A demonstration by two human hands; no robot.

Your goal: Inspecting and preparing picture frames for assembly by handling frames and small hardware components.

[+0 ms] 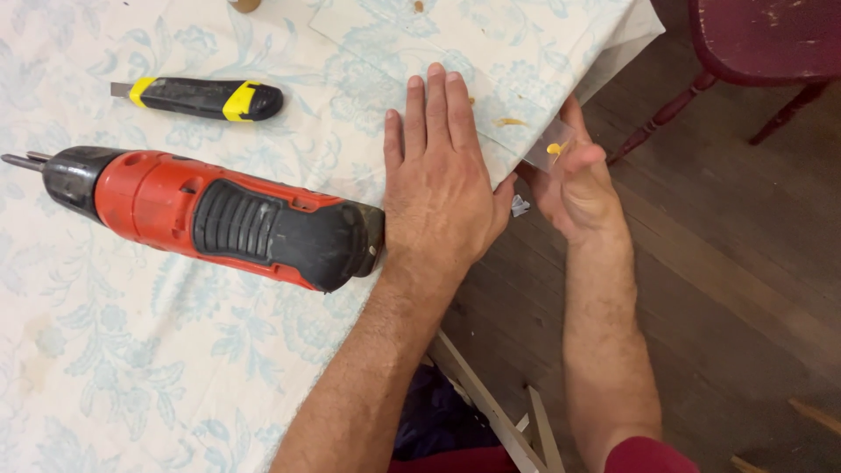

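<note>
Head view. The left hand (438, 180) lies flat and open, fingers together and pointing toward 12 o'clock, pressing down on the tablecloth (158, 368) at the table's edge. Just at its 3 o'clock the right hand (574, 188) is cupped below the edge, fingers curled narrowly around a small clear plastic piece (550, 144) that carries a yellow plug (554, 149); the piece sits against the table edge, between thumb and fingertips. A second yellow bit (510, 122) lies on the cloth at 11 o'clock from that hand. A small grey scrap (520, 207) shows between the two hands.

At 9 o'clock of the left hand, touching its wrist side or nearly so, rests a red and black cordless screwdriver (210, 215), bit toward 9 o'clock. Beyond it, at 12 o'clock, lies a black and yellow utility knife (201, 98), blade tip exposed. A dark red chair (762, 39) stands at 2 o'clock on the wood floor (727, 263).

Risk, as judged: the light pinch over open floor could let the plastic piece drop; a sliding cloth could shift the tools.
</note>
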